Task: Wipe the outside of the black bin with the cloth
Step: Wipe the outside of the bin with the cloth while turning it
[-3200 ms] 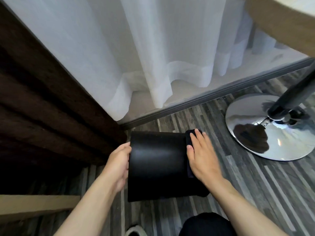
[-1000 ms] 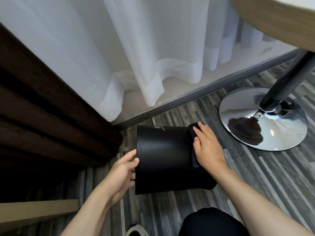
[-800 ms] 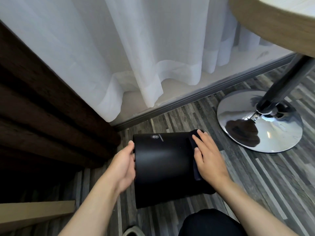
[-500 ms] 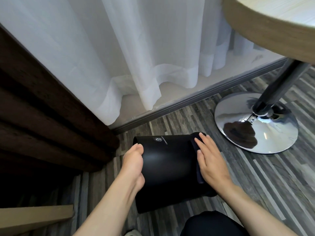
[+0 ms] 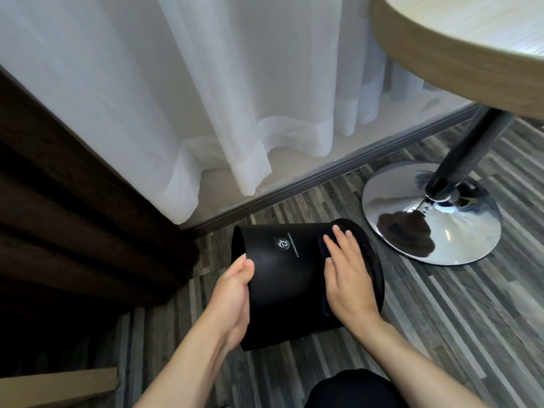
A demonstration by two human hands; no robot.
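The black bin [image 5: 287, 278] lies on its side on the striped floor, its white logo facing up. My left hand [image 5: 234, 295] grips its left end, thumb on the wall. My right hand [image 5: 347, 278] lies flat on the right part of the wall, pressing a dark cloth [image 5: 323, 293] against it. Only a narrow edge of the cloth shows beside my palm and fingers; the remainder is hidden under the hand.
A white sheer curtain [image 5: 235, 98] hangs behind the bin above a grey floor rail. A dark brown curtain [image 5: 59, 216] is at left. A round table [image 5: 459, 39] with a chrome base [image 5: 426, 213] stands close at right. My dark knee [image 5: 353, 390] is below.
The bin has rolled so its logo now faces up. My left hand shifted along the left end and regripped it. My right hand stays pressed on the cloth.
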